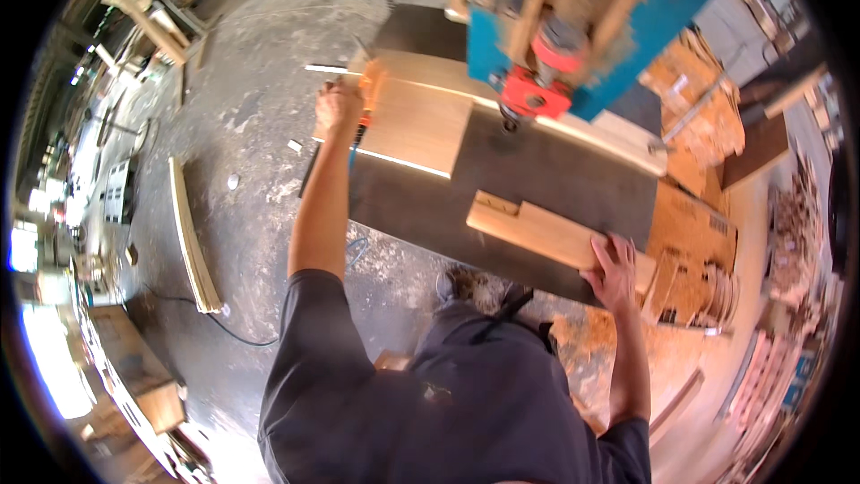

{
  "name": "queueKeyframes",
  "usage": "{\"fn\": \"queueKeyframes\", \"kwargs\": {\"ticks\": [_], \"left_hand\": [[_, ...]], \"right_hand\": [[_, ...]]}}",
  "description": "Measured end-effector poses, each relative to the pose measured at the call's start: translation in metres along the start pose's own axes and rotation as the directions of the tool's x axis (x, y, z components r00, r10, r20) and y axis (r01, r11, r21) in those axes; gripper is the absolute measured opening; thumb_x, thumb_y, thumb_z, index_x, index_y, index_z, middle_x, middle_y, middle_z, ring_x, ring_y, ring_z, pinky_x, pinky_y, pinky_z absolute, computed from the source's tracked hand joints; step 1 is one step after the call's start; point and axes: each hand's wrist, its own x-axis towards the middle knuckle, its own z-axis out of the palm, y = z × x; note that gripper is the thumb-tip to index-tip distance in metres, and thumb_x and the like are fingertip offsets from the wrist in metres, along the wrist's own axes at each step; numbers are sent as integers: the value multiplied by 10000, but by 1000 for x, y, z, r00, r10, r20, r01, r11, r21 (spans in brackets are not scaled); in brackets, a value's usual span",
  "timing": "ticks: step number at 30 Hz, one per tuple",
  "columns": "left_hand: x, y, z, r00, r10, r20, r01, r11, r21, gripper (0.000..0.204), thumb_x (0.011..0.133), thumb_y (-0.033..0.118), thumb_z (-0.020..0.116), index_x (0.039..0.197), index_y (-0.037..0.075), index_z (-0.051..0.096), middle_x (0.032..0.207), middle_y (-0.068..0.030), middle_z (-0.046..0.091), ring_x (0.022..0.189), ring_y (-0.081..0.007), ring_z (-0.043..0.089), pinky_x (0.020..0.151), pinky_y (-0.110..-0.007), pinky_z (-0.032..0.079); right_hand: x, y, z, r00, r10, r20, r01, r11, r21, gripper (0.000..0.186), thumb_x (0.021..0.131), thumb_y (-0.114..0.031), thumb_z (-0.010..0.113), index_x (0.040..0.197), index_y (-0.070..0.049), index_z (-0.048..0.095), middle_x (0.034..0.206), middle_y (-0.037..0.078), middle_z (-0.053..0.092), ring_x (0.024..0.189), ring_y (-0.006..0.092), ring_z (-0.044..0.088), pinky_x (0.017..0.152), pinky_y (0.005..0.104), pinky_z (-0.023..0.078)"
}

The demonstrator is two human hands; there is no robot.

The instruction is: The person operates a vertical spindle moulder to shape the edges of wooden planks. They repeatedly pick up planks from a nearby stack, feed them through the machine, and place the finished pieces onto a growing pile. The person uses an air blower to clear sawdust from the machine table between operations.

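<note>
My left hand is closed at the far left of the machine table, by an orange air blow gun that it appears to grip; blur hides the exact hold. A blue hose runs down from the gun. Beneath it lies a flat wooden panel on the dark machine table. My right hand lies across the right end of a notched wooden block, thumb at the near edge and fingers over the top. The block rests along the table's near edge.
A blue machine with a red spindle head overhangs the table, its bit above the surface. A long pale wooden fence runs behind. Sawdust-covered boards stand at right. Wood strips lie on the floor at left, near a dark cable.
</note>
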Motion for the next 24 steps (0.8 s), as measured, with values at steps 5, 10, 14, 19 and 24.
{"fn": "queueKeyframes", "kwargs": {"ticks": [5,10,14,19,24], "left_hand": [[-38,-25,1,895,106,-433,-190,969,-156,426,928,269,728,1275,23,693,1171,-189,706,1176,-407,620,1032,-486,509],[-167,42,-58,822,363,-439,-528,776,-347,297,832,70,798,1122,76,737,1131,-127,688,1059,-373,658,907,-493,542],[-212,87,-60,792,562,-239,-604,666,-437,492,729,255,919,1176,129,757,1297,-56,660,1241,-311,612,1018,-482,500],[-204,102,-49,779,616,-120,-607,692,-390,533,717,311,919,1214,182,773,1371,-47,630,1304,-310,580,1083,-497,470],[-192,116,-35,783,616,-89,-606,721,-336,520,722,337,905,1211,215,778,1378,-47,636,1317,-308,575,1118,-519,453]], "right_hand": [[15,3,16,997,-17,-73,16,1000,-8,719,776,-357,882,1443,-206,659,1462,200,536,1338,436,514,1201,647,352],[48,1,20,993,-64,-97,63,998,-10,684,799,-351,870,1435,-197,669,1455,182,538,1337,427,517,1197,641,357],[76,5,27,985,-103,-136,103,995,-7,670,794,-322,880,1419,-187,679,1455,178,532,1335,422,518,1195,635,366],[100,12,34,975,-160,-154,165,986,22,650,802,-300,876,1413,-201,680,1461,186,527,1339,424,523,1201,633,367],[110,17,36,971,-169,-172,176,984,26,628,815,-260,862,1412,-206,676,1464,206,522,1344,435,520,1204,634,366]]}}
